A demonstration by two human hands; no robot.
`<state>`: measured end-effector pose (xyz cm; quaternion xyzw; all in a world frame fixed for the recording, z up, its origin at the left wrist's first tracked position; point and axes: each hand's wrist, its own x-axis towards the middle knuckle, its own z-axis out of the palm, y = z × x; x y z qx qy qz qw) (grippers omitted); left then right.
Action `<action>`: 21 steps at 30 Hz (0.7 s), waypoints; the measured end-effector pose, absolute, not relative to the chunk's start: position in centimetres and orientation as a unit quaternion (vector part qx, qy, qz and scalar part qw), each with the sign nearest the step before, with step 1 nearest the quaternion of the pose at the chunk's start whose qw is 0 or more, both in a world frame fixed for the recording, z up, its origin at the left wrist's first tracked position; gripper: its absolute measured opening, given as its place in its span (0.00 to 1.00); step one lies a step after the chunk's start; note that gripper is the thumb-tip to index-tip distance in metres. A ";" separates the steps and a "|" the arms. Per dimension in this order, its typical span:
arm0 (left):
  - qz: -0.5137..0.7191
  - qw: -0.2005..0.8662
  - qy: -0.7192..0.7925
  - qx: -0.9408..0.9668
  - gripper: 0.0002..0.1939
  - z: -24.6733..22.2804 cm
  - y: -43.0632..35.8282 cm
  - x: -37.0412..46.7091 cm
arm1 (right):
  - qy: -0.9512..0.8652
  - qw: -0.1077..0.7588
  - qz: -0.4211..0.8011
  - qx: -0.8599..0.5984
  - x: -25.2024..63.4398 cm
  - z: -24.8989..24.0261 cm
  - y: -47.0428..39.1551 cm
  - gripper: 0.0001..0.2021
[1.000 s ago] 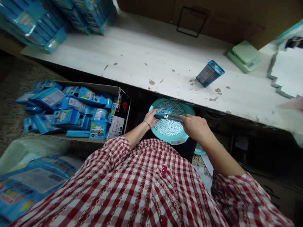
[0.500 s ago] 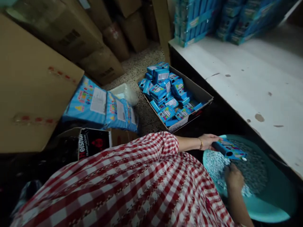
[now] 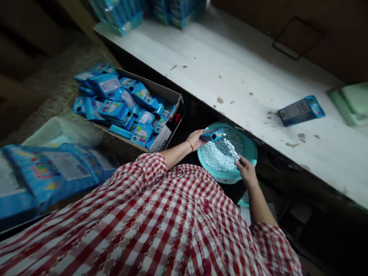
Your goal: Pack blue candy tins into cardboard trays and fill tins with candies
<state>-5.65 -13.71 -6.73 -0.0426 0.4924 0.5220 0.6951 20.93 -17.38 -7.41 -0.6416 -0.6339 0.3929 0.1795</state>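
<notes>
My left hand (image 3: 196, 140) is closed around the near end of a small blue printed carton (image 3: 213, 135), tilted over a turquoise tub (image 3: 250, 161). A white piece shows at the carton's far end. Small whitish pellets (image 3: 217, 159) fill much of the tub, brighter at the near side and shaded farther back. My right hand (image 3: 247, 170) is at the tub's right side, its fingers pinched together at the end of a curved band of pellets. Whether it grips a scoop or only pellets, I cannot make out.
An open cardboard tray (image 3: 163, 136) heaped with blue cartons stands on the floor at left. Blue plastic packs (image 3: 66, 165) lie nearer me. The white worn tabletop (image 3: 230, 76) bears a single blue carton (image 3: 300, 111), a green container (image 3: 352, 101) and stacked blue packs (image 3: 120, 17).
My view has swung to the right, showing more of the table. My right hand has come out of the pellets to the tub's right side. The left hand still holds the carton over the tub.
</notes>
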 end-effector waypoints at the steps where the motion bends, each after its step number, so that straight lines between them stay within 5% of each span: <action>1: 0.514 0.697 0.499 -0.037 0.06 -6.6 -13.7 -5.2 | -0.627 0.180 0.401 -0.643 21.5 -6.0 -17.5 0.28; 6: 0.489 0.708 0.509 -0.018 0.07 -6.5 -14.0 -2.8 | -0.690 0.098 0.380 -0.609 21.6 0.7 -17.1 0.24; 14: 0.468 0.726 0.505 -0.007 0.05 -7.8 -14.4 -1.3 | -0.785 -0.229 0.133 -0.560 15.2 6.6 -15.7 0.19; 21: 0.481 0.718 0.504 0.001 0.06 -7.9 -14.2 -3.2 | -0.763 -0.225 0.109 -0.596 18.7 6.1 -16.2 0.19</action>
